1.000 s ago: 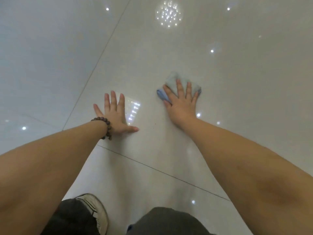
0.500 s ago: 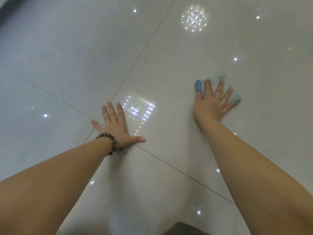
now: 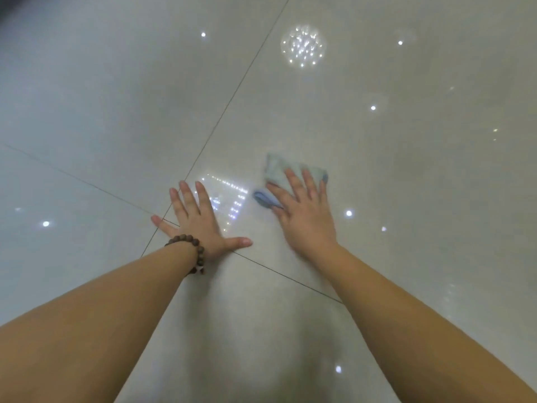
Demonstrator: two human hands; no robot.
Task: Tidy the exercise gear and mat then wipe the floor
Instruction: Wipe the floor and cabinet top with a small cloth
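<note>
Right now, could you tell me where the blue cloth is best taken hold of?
Pinch the cloth at its far left corner, coming from above: that part shows clear of the right hand, which presses flat on the rest. The cloth lies flat on the floor.

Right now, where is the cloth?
Head view: the cloth lies on the floor, pressed flat under the right hand, right of the left hand.

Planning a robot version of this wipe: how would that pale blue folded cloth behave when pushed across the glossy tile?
The pale blue folded cloth looks soft and limp, so it probably bunches unless pressed flat, as the right hand does. The glossy tiled floor mirrors lights, so it likely slides easily. It seems light.
</note>
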